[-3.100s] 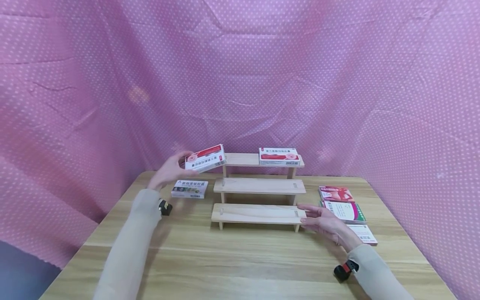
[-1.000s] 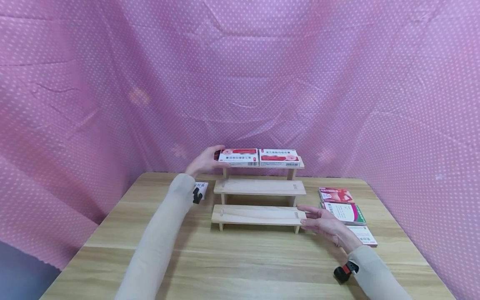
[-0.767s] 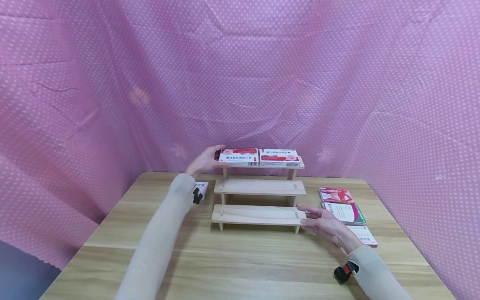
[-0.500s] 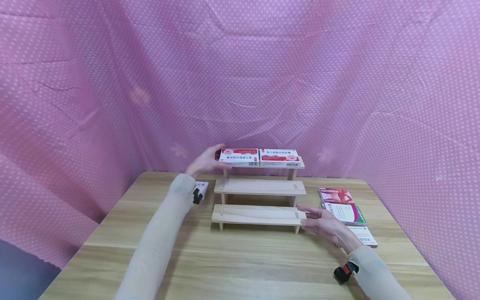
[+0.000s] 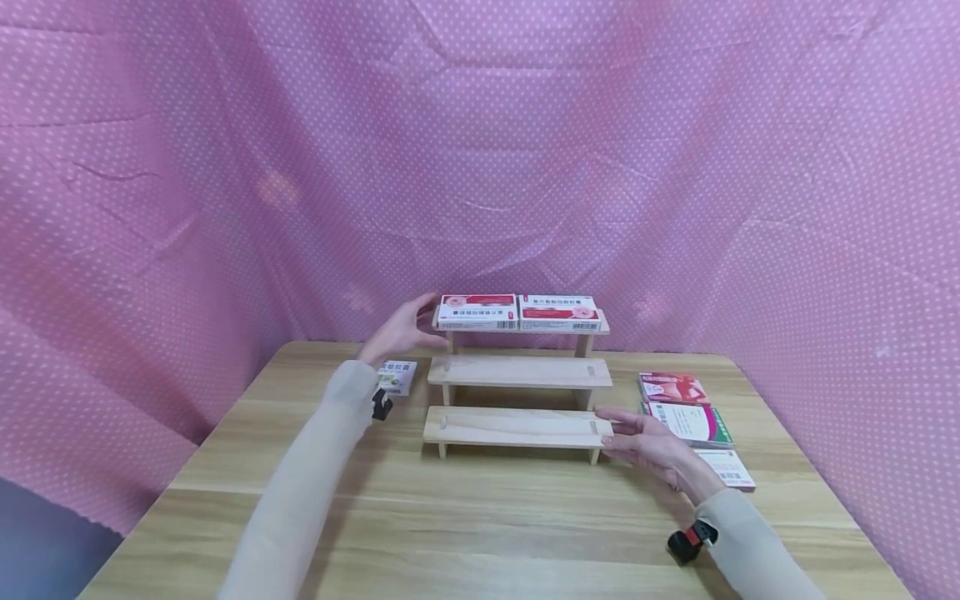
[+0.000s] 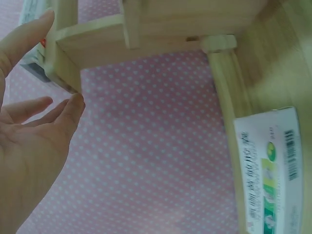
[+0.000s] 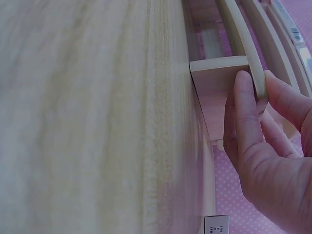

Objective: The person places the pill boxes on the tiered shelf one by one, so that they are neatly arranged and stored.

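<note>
A three-step wooden display stand point(image 5: 519, 372) stands mid-table. Two red-and-white medicine boxes point(image 5: 477, 312) lie side by side on its top step. At the left end of that step, my left hand point(image 5: 399, 331) holds nothing, thumb and fingers spread apart. The left wrist view has its fingertips point(image 6: 74, 103) right at the board's end. My right hand point(image 5: 651, 448) pinches the right end of the bottom step point(image 7: 258, 80), thumb on one face and fingers on the other. Below the left hand, a white medicine box point(image 5: 397, 377) with green pictures lies partly hidden on the table.
To the right of the stand lie a red medicine box point(image 5: 672, 387), a white, purple and green box point(image 5: 684, 422) and a white box point(image 5: 727, 468), the last partly behind the right hand. A pink dotted curtain point(image 5: 517, 167) hangs behind the wooden table point(image 5: 480, 525).
My left hand brought a red-and-white medicine box rightward onto the top step beside the other one, then let go and drew back slightly left. The right hand stayed on the bottom step.
</note>
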`<state>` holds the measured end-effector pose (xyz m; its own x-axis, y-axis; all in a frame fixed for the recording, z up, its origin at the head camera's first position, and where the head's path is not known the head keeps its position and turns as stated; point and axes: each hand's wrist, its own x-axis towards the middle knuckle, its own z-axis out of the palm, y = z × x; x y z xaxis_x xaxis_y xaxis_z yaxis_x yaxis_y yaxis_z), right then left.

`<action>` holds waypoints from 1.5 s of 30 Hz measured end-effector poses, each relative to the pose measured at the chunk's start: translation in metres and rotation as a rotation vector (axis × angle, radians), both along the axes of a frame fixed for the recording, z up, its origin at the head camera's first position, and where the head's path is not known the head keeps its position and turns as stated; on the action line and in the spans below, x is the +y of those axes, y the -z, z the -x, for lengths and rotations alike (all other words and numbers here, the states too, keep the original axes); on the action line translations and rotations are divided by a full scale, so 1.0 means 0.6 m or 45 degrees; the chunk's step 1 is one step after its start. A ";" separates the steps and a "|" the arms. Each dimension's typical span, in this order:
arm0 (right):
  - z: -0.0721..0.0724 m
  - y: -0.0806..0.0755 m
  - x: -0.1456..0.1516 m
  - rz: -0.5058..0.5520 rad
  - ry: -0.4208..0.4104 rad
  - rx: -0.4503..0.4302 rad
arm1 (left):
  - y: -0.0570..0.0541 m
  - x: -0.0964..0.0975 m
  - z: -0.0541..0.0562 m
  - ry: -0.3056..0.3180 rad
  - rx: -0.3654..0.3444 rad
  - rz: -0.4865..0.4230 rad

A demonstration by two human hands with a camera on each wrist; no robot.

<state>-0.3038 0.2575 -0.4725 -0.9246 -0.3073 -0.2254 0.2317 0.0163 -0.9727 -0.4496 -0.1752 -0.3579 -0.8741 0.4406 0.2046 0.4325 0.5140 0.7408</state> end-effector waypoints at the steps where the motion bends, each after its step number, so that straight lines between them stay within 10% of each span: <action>1: 0.000 0.000 0.000 0.003 -0.004 0.003 | 0.003 -0.003 0.000 0.005 -0.014 -0.017; 12: -0.001 0.001 0.003 -0.001 -0.023 0.011 | 0.043 -0.046 -0.004 -0.003 -0.155 -0.216; 45: -0.001 -0.002 0.000 -0.022 0.015 -0.017 | 0.173 -0.191 -0.003 -0.286 -0.282 -0.088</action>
<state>-0.3033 0.2576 -0.4715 -0.9249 -0.2926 -0.2426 0.2445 0.0304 -0.9692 -0.4479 -0.2897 -0.4618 -0.9745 0.2232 0.0215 0.1385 0.5237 0.8406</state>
